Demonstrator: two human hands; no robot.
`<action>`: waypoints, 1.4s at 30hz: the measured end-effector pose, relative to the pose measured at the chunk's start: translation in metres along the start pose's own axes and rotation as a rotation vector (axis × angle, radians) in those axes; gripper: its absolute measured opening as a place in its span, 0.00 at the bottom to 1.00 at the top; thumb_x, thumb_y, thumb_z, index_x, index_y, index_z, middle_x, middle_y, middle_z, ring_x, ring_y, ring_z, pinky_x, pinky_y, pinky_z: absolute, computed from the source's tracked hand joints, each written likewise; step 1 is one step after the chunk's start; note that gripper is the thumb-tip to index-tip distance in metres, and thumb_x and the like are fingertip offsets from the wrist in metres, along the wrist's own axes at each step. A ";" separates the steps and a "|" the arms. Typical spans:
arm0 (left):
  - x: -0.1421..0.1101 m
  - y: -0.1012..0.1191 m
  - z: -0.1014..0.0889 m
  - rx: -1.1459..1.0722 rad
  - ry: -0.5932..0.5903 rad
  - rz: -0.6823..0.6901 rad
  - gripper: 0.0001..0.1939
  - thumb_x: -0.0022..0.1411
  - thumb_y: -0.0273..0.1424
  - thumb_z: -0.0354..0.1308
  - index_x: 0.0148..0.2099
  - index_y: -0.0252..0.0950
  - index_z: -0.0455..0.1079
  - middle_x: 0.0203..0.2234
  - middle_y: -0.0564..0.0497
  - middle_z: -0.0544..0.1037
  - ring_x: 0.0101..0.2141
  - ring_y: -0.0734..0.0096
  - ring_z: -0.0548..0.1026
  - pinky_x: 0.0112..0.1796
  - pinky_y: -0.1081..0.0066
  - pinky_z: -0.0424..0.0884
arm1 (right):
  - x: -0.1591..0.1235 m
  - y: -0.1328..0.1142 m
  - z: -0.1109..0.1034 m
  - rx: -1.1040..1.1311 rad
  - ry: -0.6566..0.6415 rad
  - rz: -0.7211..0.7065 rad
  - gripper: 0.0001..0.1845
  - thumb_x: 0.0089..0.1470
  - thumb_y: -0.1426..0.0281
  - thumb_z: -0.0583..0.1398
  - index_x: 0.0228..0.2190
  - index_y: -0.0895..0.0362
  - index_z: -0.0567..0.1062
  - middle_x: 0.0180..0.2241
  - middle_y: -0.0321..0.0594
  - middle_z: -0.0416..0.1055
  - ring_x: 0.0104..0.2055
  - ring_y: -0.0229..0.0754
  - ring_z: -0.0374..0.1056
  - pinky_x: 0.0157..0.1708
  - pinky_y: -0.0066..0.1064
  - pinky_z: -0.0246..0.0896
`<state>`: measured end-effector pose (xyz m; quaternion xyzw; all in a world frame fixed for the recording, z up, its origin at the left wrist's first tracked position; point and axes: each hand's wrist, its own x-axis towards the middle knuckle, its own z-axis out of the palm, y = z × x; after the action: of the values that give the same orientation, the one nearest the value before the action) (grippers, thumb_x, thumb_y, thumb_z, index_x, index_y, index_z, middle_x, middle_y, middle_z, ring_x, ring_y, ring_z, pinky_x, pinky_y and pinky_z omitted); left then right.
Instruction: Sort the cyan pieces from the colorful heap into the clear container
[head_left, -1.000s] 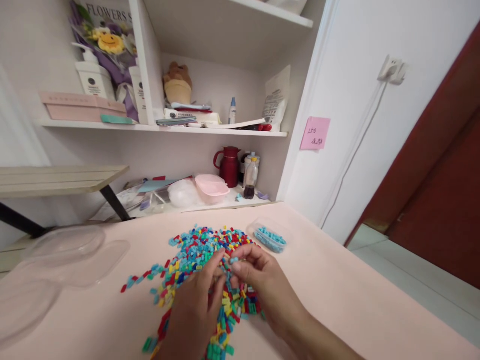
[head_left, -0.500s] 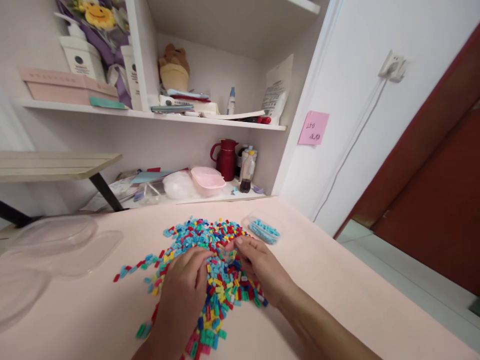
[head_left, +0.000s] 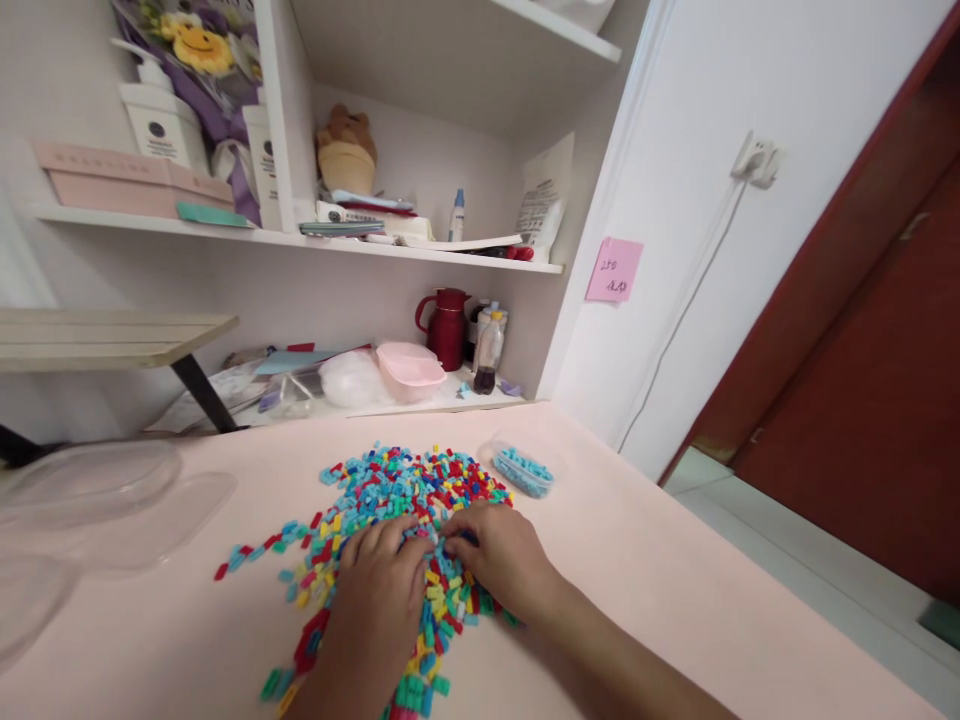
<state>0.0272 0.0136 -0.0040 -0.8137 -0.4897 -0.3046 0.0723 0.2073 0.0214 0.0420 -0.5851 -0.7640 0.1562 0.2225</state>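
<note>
A wide heap of small plastic blocks in light blue, red, yellow, green and dark blue lies on the pink tabletop. My left hand rests on the near left of the heap, fingers curled and thumb tip close to the forefinger. Facing it, my right hand dips into the heap with thumb and fingers drawn together. Both sets of fingertips almost meet among the blocks; what they pinch is too small or hidden to tell. Beyond my right hand stands a small clear tub holding light blue blocks.
Clear plastic containers and lids lie at the left, near a wooden stand. Behind the table, a shelf holds a pink bowl, a red jug and a bottle of dark liquid. A wall borders the right.
My right hand has moved down and nearer, from just above the heap into the blocks. My left hand's fingers have shifted slightly towards it. The camera view has tilted a little.
</note>
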 end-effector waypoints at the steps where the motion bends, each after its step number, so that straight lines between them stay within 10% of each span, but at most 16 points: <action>1: 0.000 0.000 0.000 0.002 0.002 0.005 0.14 0.61 0.27 0.53 0.42 0.48 0.76 0.44 0.49 0.78 0.44 0.58 0.75 0.46 0.54 0.67 | 0.001 0.000 0.001 0.005 0.012 0.006 0.09 0.52 0.71 0.60 0.32 0.48 0.81 0.36 0.36 0.79 0.41 0.45 0.72 0.38 0.31 0.57; 12: 0.004 0.000 0.005 -0.006 0.232 0.012 0.12 0.63 0.32 0.53 0.46 0.44 0.74 0.42 0.49 0.80 0.42 0.59 0.77 0.48 0.52 0.65 | 0.007 0.001 -0.003 0.975 0.054 0.129 0.14 0.47 0.59 0.65 0.24 0.59 0.76 0.24 0.36 0.72 0.29 0.38 0.65 0.31 0.28 0.58; 18: 0.009 0.001 -0.003 -0.018 0.397 0.086 0.10 0.64 0.35 0.54 0.47 0.41 0.70 0.39 0.50 0.81 0.40 0.61 0.78 0.48 0.56 0.64 | -0.006 -0.018 -0.017 1.156 -0.115 0.285 0.22 0.42 0.52 0.67 0.27 0.59 0.75 0.13 0.25 0.56 0.14 0.28 0.40 0.16 0.25 0.36; 24: 0.008 0.000 -0.004 -0.108 0.302 0.042 0.07 0.67 0.31 0.50 0.41 0.43 0.69 0.34 0.56 0.81 0.35 0.67 0.78 0.50 0.57 0.60 | -0.001 -0.004 -0.022 0.561 0.112 0.025 0.14 0.56 0.62 0.57 0.31 0.56 0.79 0.23 0.34 0.69 0.24 0.35 0.59 0.27 0.26 0.50; 29: 0.010 0.003 -0.011 -0.098 0.339 0.107 0.08 0.66 0.29 0.50 0.43 0.42 0.69 0.35 0.57 0.81 0.34 0.69 0.78 0.50 0.60 0.60 | -0.001 0.012 -0.029 0.086 -0.010 0.020 0.10 0.51 0.67 0.61 0.36 0.47 0.80 0.28 0.33 0.75 0.29 0.38 0.65 0.29 0.27 0.50; 42: 0.004 0.025 -0.014 -0.105 0.351 0.155 0.14 0.66 0.23 0.45 0.47 0.39 0.68 0.34 0.53 0.81 0.35 0.70 0.78 0.52 0.57 0.58 | -0.005 -0.013 -0.008 -0.100 -0.111 0.046 0.12 0.52 0.68 0.59 0.38 0.47 0.80 0.39 0.37 0.80 0.43 0.47 0.73 0.37 0.32 0.57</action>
<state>0.0438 -0.0015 0.0141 -0.7860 -0.3892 -0.4603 0.1372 0.2018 0.0126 0.0547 -0.6035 -0.7683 0.1550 0.1465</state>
